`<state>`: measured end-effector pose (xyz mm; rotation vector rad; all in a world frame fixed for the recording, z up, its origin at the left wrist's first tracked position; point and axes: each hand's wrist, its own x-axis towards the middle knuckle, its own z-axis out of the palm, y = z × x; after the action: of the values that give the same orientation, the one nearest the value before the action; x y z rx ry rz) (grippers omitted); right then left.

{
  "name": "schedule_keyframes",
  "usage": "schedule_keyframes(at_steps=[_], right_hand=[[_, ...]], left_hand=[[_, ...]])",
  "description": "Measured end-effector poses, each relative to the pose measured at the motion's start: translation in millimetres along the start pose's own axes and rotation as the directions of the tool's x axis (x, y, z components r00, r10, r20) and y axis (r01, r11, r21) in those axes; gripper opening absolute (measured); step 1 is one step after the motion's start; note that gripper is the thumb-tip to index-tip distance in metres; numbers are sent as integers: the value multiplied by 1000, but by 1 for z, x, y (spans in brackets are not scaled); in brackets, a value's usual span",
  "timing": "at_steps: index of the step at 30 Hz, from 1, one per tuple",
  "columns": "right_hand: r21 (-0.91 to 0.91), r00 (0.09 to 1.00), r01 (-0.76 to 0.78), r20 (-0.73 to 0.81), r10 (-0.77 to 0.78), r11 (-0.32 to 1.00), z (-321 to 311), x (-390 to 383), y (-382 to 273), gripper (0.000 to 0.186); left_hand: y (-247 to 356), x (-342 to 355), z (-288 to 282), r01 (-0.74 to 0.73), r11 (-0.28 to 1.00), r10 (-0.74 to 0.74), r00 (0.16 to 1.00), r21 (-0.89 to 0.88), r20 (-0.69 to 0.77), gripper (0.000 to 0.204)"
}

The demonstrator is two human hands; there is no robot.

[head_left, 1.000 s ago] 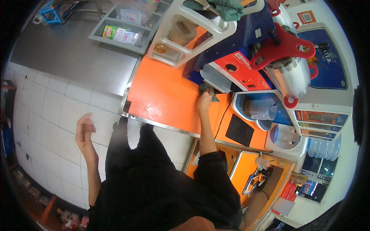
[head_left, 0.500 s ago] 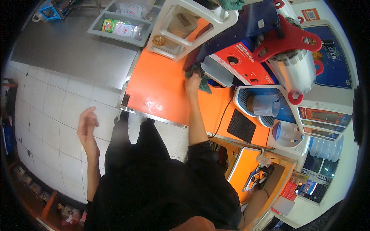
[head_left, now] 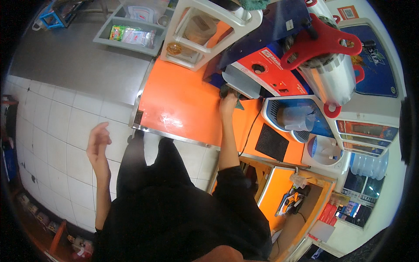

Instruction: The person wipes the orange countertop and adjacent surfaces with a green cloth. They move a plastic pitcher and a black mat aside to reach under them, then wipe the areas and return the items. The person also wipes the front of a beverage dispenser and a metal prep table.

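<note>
My right hand (head_left: 228,104) is closed on a dark green cloth (head_left: 239,105), pressing it to the orange countertop (head_left: 181,102) at the foot of a blue and red machine (head_left: 262,70). The machine's grey tray (head_left: 241,81) juts out just beyond my fingers, and part of the cloth is hidden under the hand. Away to the left, my left hand (head_left: 98,140) hangs over the tiled floor with loosely bent fingers, holding nothing.
A white shelf rack (head_left: 188,65) stands at the counter's far end, by a grey tray of packets (head_left: 133,37). On the right are a black mat (head_left: 272,143), a cable (head_left: 248,131), a blue and white bin with a clear jug (head_left: 301,118), and a steel cylinder with red handles (head_left: 334,83).
My right hand has slid the cloth to the right along the machine's base. The left hand has hardly moved, and the view has shifted slightly.
</note>
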<state>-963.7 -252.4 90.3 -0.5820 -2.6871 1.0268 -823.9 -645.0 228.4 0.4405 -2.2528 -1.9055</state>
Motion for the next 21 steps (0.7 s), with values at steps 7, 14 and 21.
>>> schedule_keyframes(at_steps=[7,14,21], right_hand=[[-317,844,515,25,-536,796,27,-7,43,41],[-214,932,319,-105,-346,923,52,0,36,48],[-153,967,54,253,-13,987,18,11,-39,59]], left_hand=[[1,0,-1,44,998,-45,999,-44,-21,25],[2,3,-7,12,1000,-12,1000,-27,-28,24],[1,3,-1,48,999,-47,998,17,-44,24]])
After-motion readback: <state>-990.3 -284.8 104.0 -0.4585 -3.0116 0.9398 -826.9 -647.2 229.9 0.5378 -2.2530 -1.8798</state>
